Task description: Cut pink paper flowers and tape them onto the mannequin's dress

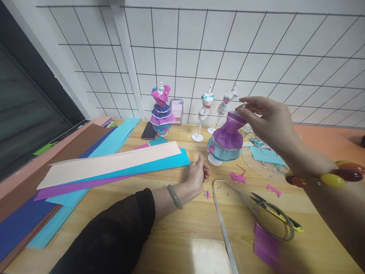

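A small dress-form mannequin wears a purple top and skirt over a light blue puffed layer, with a pink flower at its side. My right hand pinches the white knob at its neck, and the form leans a little to the right over its round white base. Just left of that base, my left hand rests by the tabletop, fingers curled in and thumb up. Nothing shows in it. Pink paper scraps lie in front of the mannequin. A narrow pale ribbon trails down the table from near my left hand.
Long coloured paper sheets cover the left side. Behind stand a dressed mannequin and two bare white ones, one here, beside a phone. Scissors, a ribbon coil and purple paper lie at right.
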Available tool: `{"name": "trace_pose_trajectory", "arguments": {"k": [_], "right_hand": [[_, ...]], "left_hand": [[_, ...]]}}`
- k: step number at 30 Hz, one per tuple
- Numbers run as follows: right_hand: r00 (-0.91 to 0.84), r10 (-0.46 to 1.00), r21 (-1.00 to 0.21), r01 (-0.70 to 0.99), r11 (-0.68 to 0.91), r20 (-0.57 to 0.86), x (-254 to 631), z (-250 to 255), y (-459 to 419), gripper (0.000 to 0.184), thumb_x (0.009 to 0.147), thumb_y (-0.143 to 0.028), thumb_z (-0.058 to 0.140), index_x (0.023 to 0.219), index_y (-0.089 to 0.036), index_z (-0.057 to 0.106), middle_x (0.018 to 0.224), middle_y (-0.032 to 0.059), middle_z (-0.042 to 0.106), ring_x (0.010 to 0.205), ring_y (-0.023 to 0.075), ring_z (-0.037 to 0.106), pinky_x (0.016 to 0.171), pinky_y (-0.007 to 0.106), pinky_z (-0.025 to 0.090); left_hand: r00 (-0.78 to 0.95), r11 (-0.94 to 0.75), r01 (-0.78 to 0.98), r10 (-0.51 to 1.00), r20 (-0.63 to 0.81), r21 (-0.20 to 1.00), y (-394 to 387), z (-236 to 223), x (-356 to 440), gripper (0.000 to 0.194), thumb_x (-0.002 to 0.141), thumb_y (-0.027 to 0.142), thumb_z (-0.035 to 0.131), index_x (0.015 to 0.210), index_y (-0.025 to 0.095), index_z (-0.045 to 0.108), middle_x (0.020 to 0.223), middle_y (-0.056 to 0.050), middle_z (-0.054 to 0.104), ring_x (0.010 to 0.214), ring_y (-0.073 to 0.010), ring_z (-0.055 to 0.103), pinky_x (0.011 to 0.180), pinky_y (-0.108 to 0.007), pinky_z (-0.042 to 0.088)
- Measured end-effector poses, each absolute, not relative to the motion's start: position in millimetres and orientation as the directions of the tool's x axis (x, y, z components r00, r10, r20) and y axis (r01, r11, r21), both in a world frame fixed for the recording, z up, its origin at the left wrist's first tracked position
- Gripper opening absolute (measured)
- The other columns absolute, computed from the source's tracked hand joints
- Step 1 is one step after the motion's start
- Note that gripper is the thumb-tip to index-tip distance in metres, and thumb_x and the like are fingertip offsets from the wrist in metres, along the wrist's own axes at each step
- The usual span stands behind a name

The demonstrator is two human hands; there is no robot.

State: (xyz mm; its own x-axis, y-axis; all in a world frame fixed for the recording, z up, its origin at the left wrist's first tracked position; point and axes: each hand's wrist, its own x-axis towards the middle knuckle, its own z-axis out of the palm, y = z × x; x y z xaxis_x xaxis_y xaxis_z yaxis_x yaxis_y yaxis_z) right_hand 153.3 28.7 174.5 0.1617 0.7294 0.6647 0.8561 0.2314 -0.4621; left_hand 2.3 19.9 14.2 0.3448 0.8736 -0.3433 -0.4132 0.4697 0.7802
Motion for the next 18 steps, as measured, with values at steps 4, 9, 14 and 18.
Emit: {"name": "trace_pose_trajectory", "arguments": {"k": [4, 9, 14, 18], "right_hand": [[0.155, 0.726, -0.451, 0.862, 0.232, 0.67, 155.1, 176.0, 27.6, 0.029, 0.08, -0.027, 0.06, 0.107, -0.02, 0.067, 0.09, 0.006, 0.071, 0.09, 0.0216, 0.067, 0.083, 0.038, 0.052], [0.153, 0.721, -0.444, 0.865, 0.233, 0.676, 156.4, 177.3, 27.3, 0.03, 0.08, -0.027, 0.061, 0.108, -0.018, 0.067, 0.09, 0.0074, 0.071, 0.092, 0.0216, 0.066, 0.083, 0.037, 0.051], [0.162, 0.722, -0.456, 0.859, 0.232, 0.673, 155.8, 174.9, 26.9, 0.03, 0.08, -0.026, 0.06, 0.109, -0.02, 0.066, 0.091, 0.0059, 0.072, 0.092, 0.0212, 0.067, 0.084, 0.037, 0.051], [0.15, 0.71, -0.459, 0.848, 0.265, 0.688, 156.6, 171.2, 25.6, 0.031, 0.08, -0.028, 0.059, 0.11, -0.023, 0.065, 0.091, 0.004, 0.071, 0.093, 0.0212, 0.066, 0.085, 0.039, 0.051]], "left_hand": [[0.318, 0.448, -0.45, 0.889, -0.33, 0.773, 20.5, 14.7, 2.0, 0.048, 0.076, 0.062, 0.051, 0.062, 0.018, 0.039, 0.045, 0.004, 0.037, 0.04, -0.0068, 0.036, 0.039, -0.02, 0.017], [0.32, 0.417, -0.465, 0.902, -0.291, 0.781, 20.8, 14.5, 1.4, 0.051, 0.075, 0.066, 0.048, 0.06, 0.019, 0.036, 0.042, 0.006, 0.031, 0.038, -0.006, 0.031, 0.039, -0.02, 0.016], [0.327, 0.406, -0.472, 0.905, -0.273, 0.783, 21.1, 14.2, 0.8, 0.051, 0.076, 0.065, 0.048, 0.057, 0.019, 0.034, 0.04, 0.007, 0.027, 0.036, -0.0052, 0.028, 0.039, -0.02, 0.016], [0.303, 0.361, -0.478, 0.923, -0.236, 0.8, 28.1, 20.6, -2.0, 0.048, 0.08, 0.059, 0.047, 0.056, 0.019, 0.034, 0.038, 0.007, 0.023, 0.033, -0.0049, 0.024, 0.038, -0.02, 0.016]]}}
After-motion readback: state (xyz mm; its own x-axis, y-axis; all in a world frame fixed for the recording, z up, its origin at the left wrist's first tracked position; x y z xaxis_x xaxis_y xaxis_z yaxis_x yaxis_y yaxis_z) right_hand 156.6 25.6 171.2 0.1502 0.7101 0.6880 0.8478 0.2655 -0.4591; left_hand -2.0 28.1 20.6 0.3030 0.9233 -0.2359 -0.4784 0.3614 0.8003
